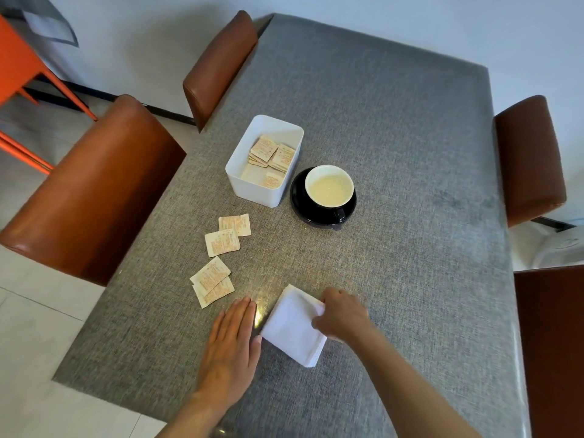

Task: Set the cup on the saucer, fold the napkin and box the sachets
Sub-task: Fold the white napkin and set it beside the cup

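A white napkin (292, 327) lies folded into a small square near the table's front edge. My right hand (343, 314) pinches its right edge. My left hand (232, 346) lies flat on the table, fingers together, just left of the napkin, its thumb touching the napkin's corner. A black cup (328, 189) with a cream inside stands on a black saucer (300, 210) mid-table. Left of it sits a white box (240, 172) holding several beige sachets (273, 153). Several more sachets (221, 252) lie loose on the table, left of centre.
The grey cloth-covered table (410, 216) fills the view. Brown leather chairs stand at the left (94, 191), far left (221, 64) and right (531, 159). An orange frame (19, 74) stands on the floor at far left.
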